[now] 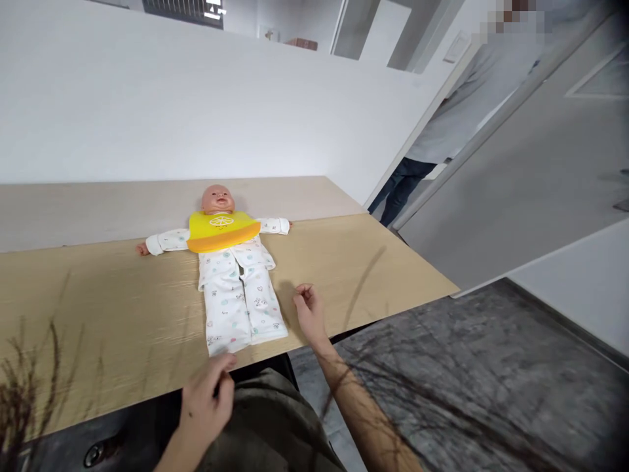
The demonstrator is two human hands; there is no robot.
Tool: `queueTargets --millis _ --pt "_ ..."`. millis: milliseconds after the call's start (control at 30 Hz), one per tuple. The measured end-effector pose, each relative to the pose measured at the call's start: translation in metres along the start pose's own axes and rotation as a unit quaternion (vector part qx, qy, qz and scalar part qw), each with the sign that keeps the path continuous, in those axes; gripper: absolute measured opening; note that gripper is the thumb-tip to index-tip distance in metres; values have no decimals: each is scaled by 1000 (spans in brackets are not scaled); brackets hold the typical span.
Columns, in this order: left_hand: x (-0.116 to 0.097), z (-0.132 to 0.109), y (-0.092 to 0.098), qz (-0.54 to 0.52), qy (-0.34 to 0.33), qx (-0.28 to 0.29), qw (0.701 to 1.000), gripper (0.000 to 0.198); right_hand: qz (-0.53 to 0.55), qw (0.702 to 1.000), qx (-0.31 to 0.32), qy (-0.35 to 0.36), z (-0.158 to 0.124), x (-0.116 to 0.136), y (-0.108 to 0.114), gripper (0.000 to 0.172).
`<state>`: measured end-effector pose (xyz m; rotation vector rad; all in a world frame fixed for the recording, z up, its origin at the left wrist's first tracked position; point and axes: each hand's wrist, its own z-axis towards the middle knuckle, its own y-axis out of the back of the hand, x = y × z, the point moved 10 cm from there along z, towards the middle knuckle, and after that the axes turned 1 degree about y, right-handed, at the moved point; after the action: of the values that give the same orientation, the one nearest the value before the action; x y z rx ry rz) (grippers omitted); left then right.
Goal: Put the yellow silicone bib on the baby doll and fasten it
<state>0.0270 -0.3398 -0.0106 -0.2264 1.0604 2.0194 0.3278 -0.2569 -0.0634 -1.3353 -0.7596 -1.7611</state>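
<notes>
A baby doll [217, 198] lies on its back on the table, head toward the wall and arms spread. It wears a white patterned top [215, 263] and matching trousers [227, 308]. A yellow bib [221, 226] with an orange lower pocket and a citrus-slice print covers its chest. My left hand [206, 396] is near the table's front edge, just below the trouser leg, loosely bent with thumb and fingers apart and nothing in it. To the right of the trousers, my right hand [310, 314] hovers with its fingers curled in toward the thumb, apart from the doll.
The wooden table [354, 262] runs along a white wall [162, 105], with its right corner over a grey floor [457, 367]. At the back right, a person [457, 124] stands beyond a doorway. Dark hair strands cross the lower view.
</notes>
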Motion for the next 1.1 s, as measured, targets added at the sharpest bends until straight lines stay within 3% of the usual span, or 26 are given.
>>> queueTargets --millis 67,133,367,667,967,1100 --pt "-42 -19 -9 0 -108 -2 994 32 -5 1000 17 -13 -8 3 -4 17" --pt "-58 -27 -14 22 -147 -21 989 41 -28 999 37 -14 -13 6 -8 18" --pt "-43 -30 -43 190 -136 3 972 39 -112 988 105 13 -16 13 -25 26" --pt "-54 -17 -71 267 -120 49 955 48 -113 986 122 33 -15 21 -31 26" --pt "-62 -17 -82 244 -107 63 962 55 -112 984 132 37 -14 22 -34 25" --pt "-69 -22 -75 199 -115 41 972 51 -120 983 134 40 -14 23 -33 23"
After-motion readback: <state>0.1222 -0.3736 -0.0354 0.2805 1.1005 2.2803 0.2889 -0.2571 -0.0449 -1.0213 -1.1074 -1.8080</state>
